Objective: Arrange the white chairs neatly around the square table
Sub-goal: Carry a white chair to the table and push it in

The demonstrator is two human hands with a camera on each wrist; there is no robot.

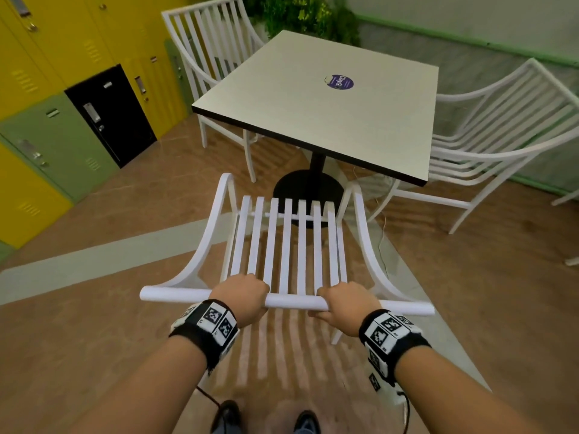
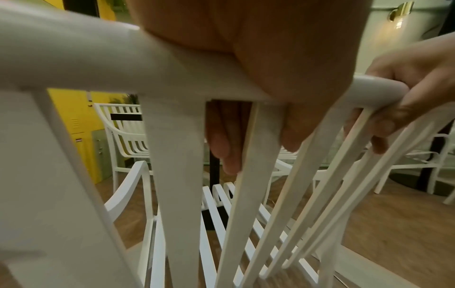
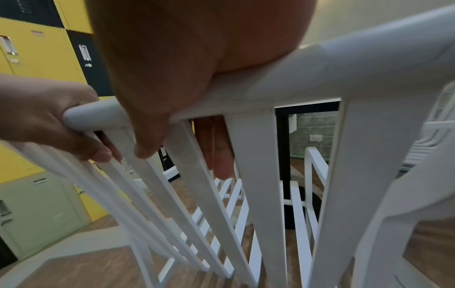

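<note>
A white slatted chair stands in front of me, facing the square table. Both hands grip its top rail: my left hand left of centre, my right hand right of centre. In the left wrist view the left hand wraps the top rail, fingers curled behind the slats. In the right wrist view the right hand wraps the top rail the same way. A second white chair sits at the table's far left side, a third white chair at its right side.
Yellow, green and black lockers line the left wall. The table stands on a black pedestal base. A green plant is behind the table. A thin cable trails on the wooden floor near the right chair. My shoes are at the bottom.
</note>
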